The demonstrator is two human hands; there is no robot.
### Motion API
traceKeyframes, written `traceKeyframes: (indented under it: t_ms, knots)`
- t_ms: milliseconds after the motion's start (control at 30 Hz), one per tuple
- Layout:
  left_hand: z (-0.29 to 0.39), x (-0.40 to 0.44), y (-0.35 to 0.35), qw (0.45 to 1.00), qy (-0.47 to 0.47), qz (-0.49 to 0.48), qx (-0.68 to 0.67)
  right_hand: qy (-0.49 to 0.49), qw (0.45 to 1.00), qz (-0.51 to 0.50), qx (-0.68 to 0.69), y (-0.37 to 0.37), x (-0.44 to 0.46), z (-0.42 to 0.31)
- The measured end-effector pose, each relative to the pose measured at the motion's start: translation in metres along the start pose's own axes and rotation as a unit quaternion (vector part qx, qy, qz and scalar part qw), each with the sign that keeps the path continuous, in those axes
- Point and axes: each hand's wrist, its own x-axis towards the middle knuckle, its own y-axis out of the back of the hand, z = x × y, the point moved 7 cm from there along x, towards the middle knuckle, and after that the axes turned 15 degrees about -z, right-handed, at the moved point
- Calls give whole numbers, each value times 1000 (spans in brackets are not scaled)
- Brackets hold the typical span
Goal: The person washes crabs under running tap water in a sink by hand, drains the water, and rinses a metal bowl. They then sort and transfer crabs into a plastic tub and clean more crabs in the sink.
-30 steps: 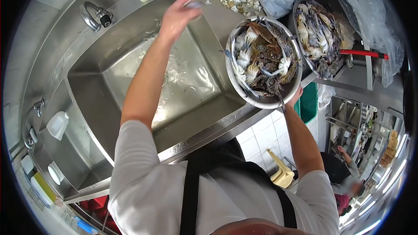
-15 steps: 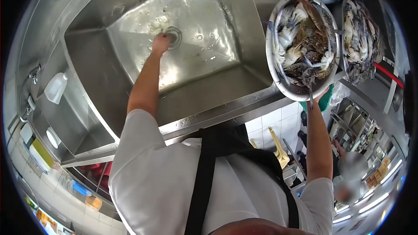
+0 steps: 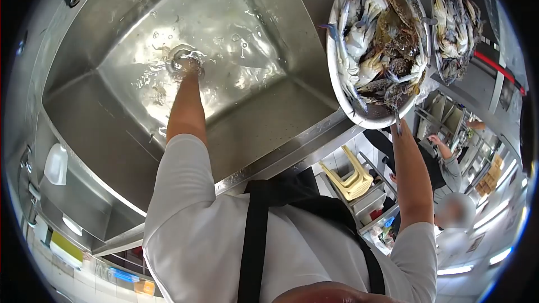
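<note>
Steel walls of a wide sink (image 3: pixel 252 129) slope down in front of me to a pool of clear water (image 3: pixel 219 36). I have my left hand (image 3: pixel 192 68) down in that water near the middle of the floor, beside round ripples, with the arm reaching straight out from my white sleeve (image 3: pixel 182 163). Ripples and glare blur the fingers, so I can't tell whether they are spread, pressed together or pinching something.

On my other side, my right hand (image 3: pixel 402 125) is at the near end of a metal bowl (image 3: pixel 332 67), mostly hidden under its rim. I can't tell how those fingers are set. The bowl sits to the right of the sink, heaped with crabs (image 3: pixel 373 50), pale claws and brown shells tangled together; one blue-tipped leg pokes over the left rim and a dark one hangs over the near edge. Just beyond, to the right, is a second container of crabs (image 3: pixel 453 28), with a red handle (image 3: pixel 494 68) near it.

Far to my left, a white jug (image 3: pixel 56 165) stands by a smaller sink (image 3: pixel 84 202). Below the bowl I see a cream plastic chair (image 3: pixel 356 184) and another person (image 3: pixel 449 168) farther back.
</note>
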Motion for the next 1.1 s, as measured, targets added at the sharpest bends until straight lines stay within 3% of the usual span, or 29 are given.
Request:
traceKeyframes:
  t_ms: [33,100,133,167,200,267,333,367,433,567,700,800,833,967,1100]
  knots:
    - [0,-7,6,999,2,-27,36,-1,1000,1,4,1,0,-1]
    - [-15,37,-21,988,-2,87,-126,-3,1000,5,10,1,0,-2]
    - [-29,47,-27,938,-4,194,-287,-3,1000,7,14,2,-1,-3]
    - [-26,31,-22,940,-27,257,-223,-4,1000,9,18,3,-1,-2]
    - [-26,8,-8,940,-28,257,-223,-5,1000,10,22,3,-1,-3]
    - [-24,-31,15,949,9,99,-298,-5,1000,10,27,3,0,-3]
    - [-23,-25,11,959,48,135,-245,-5,999,10,31,3,0,-4]
    - [-19,-28,16,947,-31,215,-237,-4,999,12,35,2,1,-4]
    - [-16,-22,22,950,-94,245,-167,-3,999,13,40,3,0,-4]
    - [-29,3,3,960,7,179,-214,-2,999,14,50,0,1,-4]
    - [-28,8,-3,959,14,219,-180,0,998,16,58,0,1,-6]
    - [-28,-4,9,941,-27,220,-257,1,998,18,63,1,1,-6]
    - [-32,-5,3,935,23,182,-305,0,998,17,63,1,1,-6]
    - [-30,-7,7,931,34,98,-350,-2,997,17,70,0,1,-7]
    - [-19,-37,22,936,22,192,-294,0,997,12,74,-1,2,-8]
